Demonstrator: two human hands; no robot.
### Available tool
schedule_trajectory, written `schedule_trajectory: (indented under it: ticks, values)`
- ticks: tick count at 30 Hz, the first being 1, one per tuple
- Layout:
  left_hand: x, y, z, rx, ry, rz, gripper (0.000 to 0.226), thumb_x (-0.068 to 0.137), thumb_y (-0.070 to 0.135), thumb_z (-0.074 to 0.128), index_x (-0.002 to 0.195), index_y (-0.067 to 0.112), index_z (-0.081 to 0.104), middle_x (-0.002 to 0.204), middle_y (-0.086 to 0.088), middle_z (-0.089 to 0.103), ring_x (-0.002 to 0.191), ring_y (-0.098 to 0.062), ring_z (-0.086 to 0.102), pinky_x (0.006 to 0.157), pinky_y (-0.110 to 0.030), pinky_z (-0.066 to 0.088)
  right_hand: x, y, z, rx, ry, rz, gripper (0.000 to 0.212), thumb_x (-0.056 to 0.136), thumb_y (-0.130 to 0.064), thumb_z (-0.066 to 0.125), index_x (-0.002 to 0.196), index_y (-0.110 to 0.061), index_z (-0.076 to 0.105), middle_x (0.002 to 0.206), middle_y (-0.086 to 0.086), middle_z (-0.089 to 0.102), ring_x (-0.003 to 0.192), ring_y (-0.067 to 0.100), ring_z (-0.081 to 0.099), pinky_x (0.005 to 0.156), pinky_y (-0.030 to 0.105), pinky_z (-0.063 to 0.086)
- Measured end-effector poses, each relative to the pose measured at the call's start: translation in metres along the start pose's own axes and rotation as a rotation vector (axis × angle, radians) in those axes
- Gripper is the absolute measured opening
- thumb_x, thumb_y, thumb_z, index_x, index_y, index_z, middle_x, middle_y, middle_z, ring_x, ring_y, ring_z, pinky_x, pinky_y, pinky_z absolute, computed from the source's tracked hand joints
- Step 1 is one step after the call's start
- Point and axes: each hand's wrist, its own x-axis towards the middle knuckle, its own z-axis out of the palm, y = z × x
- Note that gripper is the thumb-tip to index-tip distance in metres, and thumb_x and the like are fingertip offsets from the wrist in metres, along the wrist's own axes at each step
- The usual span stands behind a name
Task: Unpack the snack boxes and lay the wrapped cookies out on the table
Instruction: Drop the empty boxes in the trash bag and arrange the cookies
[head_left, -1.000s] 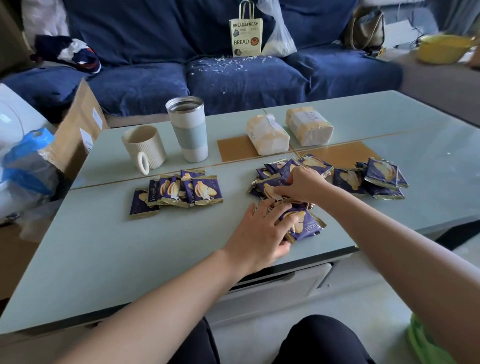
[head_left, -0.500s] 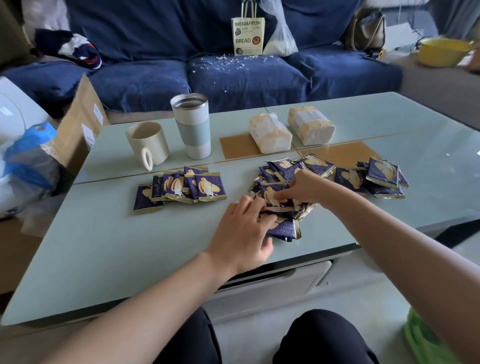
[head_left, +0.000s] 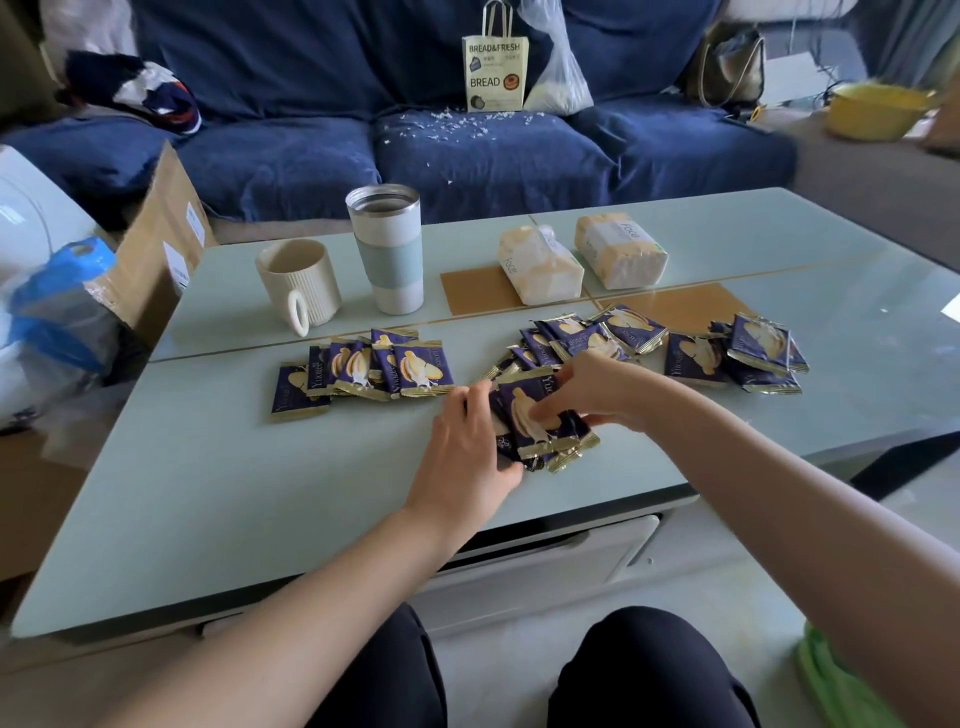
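Purple and gold wrapped cookies lie in groups on the pale green table. A small stack of the cookie packets sits near the front edge, squeezed between my hands. My left hand holds its left side, with the thumb at the near corner. From the right, my right hand grips the stack, fingers curled over the top packet. A loose pile of packets lies just behind. One overlapping row of packets lies to the left, and another group of packets to the right.
A ribbed cream mug and a steel tumbler stand at the back left. Two wrapped tissue packs lie behind the pile. A cardboard box leans at the table's left end. A blue sofa with a paper bread bag lies beyond.
Both hands have drawn packets from the front of the middle pile together into a tight stack. My left hand turned from lying flat on them to holding the stack's side.
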Motion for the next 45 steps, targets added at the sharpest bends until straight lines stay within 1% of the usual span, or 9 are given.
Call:
schedule_trajectory:
  ticks: [3, 6, 9, 17, 20, 23, 30, 37, 45]
  values:
    - [0.005, -0.001, -0.007, -0.052, -0.157, -0.103, 0.113, 0.077, 0.042, 0.079, 0.154, 0.009, 0.004, 0.159, -0.016, 0.013, 0.149, -0.028, 0.009, 0.119, -0.034, 0.012, -0.002, -0.004, 0.007, -0.106, 0.079, -0.048, 0.037, 0.07, -0.026, 0.082, 0.087, -0.001, 0.06, 0.088, 0.009, 0.054, 0.078, 0.022, 0.049, 0.063, 0.029, 0.041]
    - [0.009, 0.001, -0.007, -0.06, -0.219, -0.134, 0.128, 0.069, 0.055, 0.08, 0.155, 0.013, -0.005, 0.163, -0.012, 0.005, 0.151, -0.024, 0.001, 0.121, -0.034, 0.006, -0.001, -0.005, 0.008, -0.208, 0.134, -0.128, 0.054, 0.07, -0.037, 0.08, 0.106, -0.002, 0.06, 0.109, 0.012, 0.054, 0.103, 0.027, 0.049, 0.077, 0.036, 0.045]
    - [0.01, 0.006, -0.001, -0.08, -0.214, -0.189, 0.134, 0.064, 0.062, 0.079, 0.155, 0.014, -0.007, 0.163, -0.012, 0.003, 0.151, -0.023, -0.003, 0.122, -0.035, 0.005, -0.005, -0.006, 0.01, -0.255, 0.117, -0.193, 0.042, 0.073, -0.038, 0.078, 0.091, -0.011, 0.052, 0.088, 0.003, 0.05, 0.075, 0.018, 0.045, 0.058, 0.029, 0.036]
    - [0.004, 0.002, 0.002, -0.076, -0.141, -0.178, 0.124, 0.068, 0.052, 0.08, 0.155, 0.016, 0.0, 0.153, -0.012, 0.025, 0.142, -0.027, 0.019, 0.117, -0.035, 0.017, -0.016, -0.005, 0.014, -0.208, 0.16, -0.225, 0.029, 0.073, -0.032, 0.076, 0.082, -0.011, 0.058, 0.073, 0.0, 0.057, 0.064, 0.014, 0.05, 0.055, 0.026, 0.039]
    - [0.002, -0.002, -0.003, -0.068, -0.15, -0.148, 0.12, 0.07, 0.049, 0.079, 0.155, 0.013, 0.002, 0.151, -0.013, 0.027, 0.14, -0.029, 0.021, 0.116, -0.033, 0.017, -0.016, -0.001, 0.017, -0.164, 0.161, -0.206, 0.042, 0.073, -0.035, 0.077, 0.092, 0.0, 0.064, 0.082, 0.007, 0.059, 0.072, 0.02, 0.052, 0.062, 0.03, 0.039]
    - [0.0, -0.004, -0.004, -0.11, -0.172, -0.146, 0.116, 0.073, 0.042, 0.079, 0.155, 0.012, 0.003, 0.151, -0.012, 0.025, 0.141, -0.028, 0.02, 0.116, -0.032, 0.017, -0.013, 0.0, 0.021, -0.102, 0.125, -0.206, 0.041, 0.072, -0.037, 0.077, 0.096, -0.007, 0.064, 0.093, 0.009, 0.068, 0.088, 0.027, 0.064, 0.074, 0.039, 0.052]
    - [-0.009, -0.02, -0.017, -0.211, -0.137, -0.091, 0.11, 0.072, 0.02, 0.08, 0.155, 0.012, 0.008, 0.144, -0.008, 0.032, 0.138, -0.021, 0.027, 0.108, -0.017, 0.017, -0.019, -0.014, 0.044, 0.269, 0.029, -0.124, 0.02, 0.079, -0.01, 0.074, 0.092, -0.012, 0.059, 0.092, 0.011, 0.067, 0.087, 0.028, 0.069, 0.079, 0.046, 0.059]
    - [-0.037, -0.061, -0.042, -0.191, -0.009, -0.074, 0.109, 0.063, 0.026, 0.079, 0.154, 0.02, 0.02, 0.133, -0.004, 0.04, 0.128, -0.023, 0.042, 0.111, -0.033, 0.034, -0.018, -0.041, 0.082, 0.432, -0.059, -0.154, 0.029, 0.077, -0.002, 0.074, 0.098, -0.008, 0.055, 0.101, 0.017, 0.067, 0.094, 0.031, 0.069, 0.078, 0.05, 0.059]
    - [-0.052, -0.112, -0.087, -0.088, 0.094, -0.081, 0.104, 0.065, 0.015, 0.078, 0.153, 0.028, 0.024, 0.145, -0.003, 0.034, 0.137, -0.019, 0.033, 0.114, -0.03, 0.027, -0.002, -0.093, 0.131, 0.53, -0.121, -0.143, 0.052, 0.068, 0.001, 0.074, 0.113, -0.01, 0.05, 0.109, 0.022, 0.065, 0.1, 0.036, 0.066, 0.077, 0.054, 0.058]
